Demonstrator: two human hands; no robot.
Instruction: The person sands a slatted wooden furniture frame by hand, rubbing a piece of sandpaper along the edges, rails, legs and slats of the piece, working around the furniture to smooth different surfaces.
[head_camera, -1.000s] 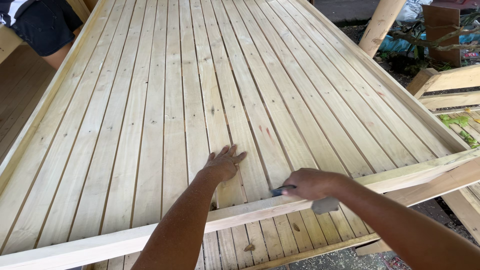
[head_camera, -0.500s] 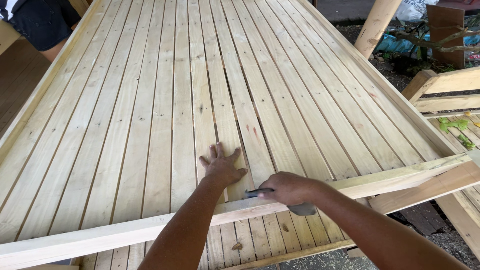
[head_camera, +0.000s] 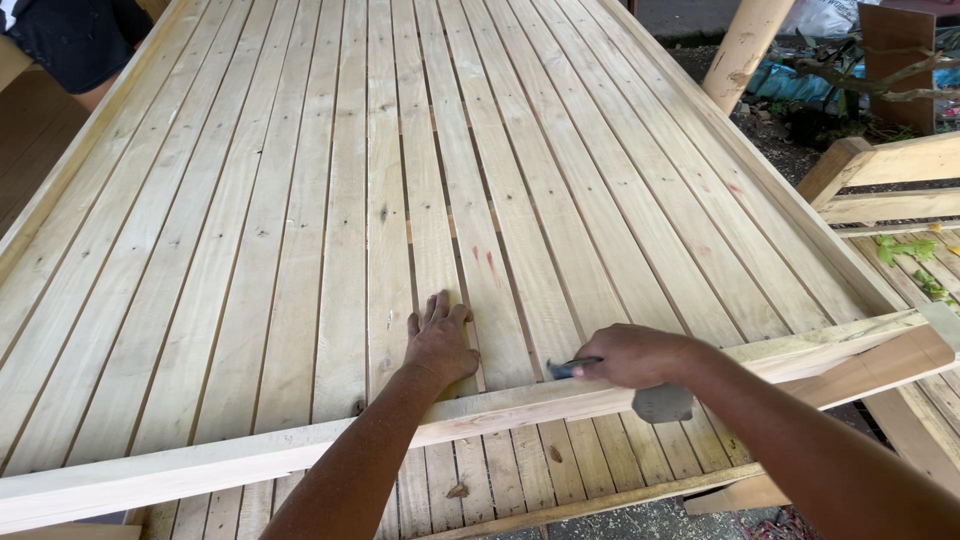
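My left hand (head_camera: 438, 340) lies flat, palm down and fingers spread, on the pale wooden slats (head_camera: 300, 220) of a large slatted panel, just beyond a loose cross batten (head_camera: 250, 455) that lies across the slats. My right hand (head_camera: 632, 355) is closed around a hammer (head_camera: 660, 402); its grey metal head shows below my fist at the batten's near edge and a dark tip pokes out to the left. The two hands are about a hand's width apart.
The panel's raised side rail (head_camera: 790, 215) runs along the right. A round wooden post (head_camera: 745, 45) stands at the back right, with more timber frames (head_camera: 890, 175) beside it. Another person in dark clothing (head_camera: 60, 40) is at the far left corner.
My view has shifted slightly. My right hand with the hammer stays by the batten, drawn a little nearer me; my left hand remains flat on the slats.
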